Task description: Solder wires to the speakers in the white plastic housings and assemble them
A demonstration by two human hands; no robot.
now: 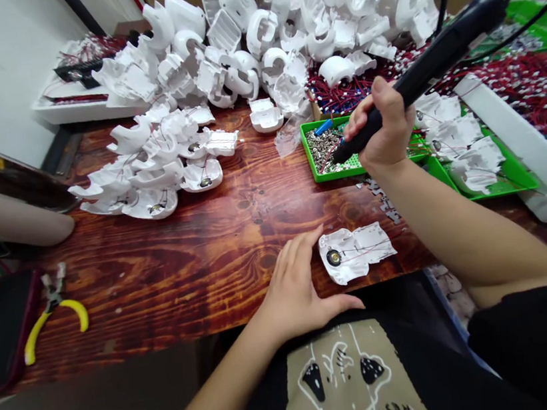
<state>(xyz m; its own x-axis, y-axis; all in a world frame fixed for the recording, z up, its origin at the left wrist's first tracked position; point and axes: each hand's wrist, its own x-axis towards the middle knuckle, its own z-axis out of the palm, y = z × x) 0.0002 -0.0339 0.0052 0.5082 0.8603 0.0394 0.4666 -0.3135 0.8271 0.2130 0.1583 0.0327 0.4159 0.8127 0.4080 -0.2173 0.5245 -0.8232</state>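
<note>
My right hand (384, 124) is wrapped around a black electric screwdriver (418, 81), tilted so its tip points down into a green tray (312, 159) of small screws (324, 151). At the table's front edge lies a white plastic housing (355, 253) with a round speaker and thin wires inside. Beside it rests my left hand (298, 282), fingers stretched out and thumb apart, with the fingertips close to the housing's left side. Whether they touch it I cannot tell. Whether a screw sits on the screwdriver's tip is too small to make out.
White housing shells (252, 40) are heaped at the back, with a smaller group of wired housings (152, 167) at left. Yellow-handled pliers (55, 311) and a phone (3, 335) lie at far left. A white foam box (518, 146) of red wires stands at right.
</note>
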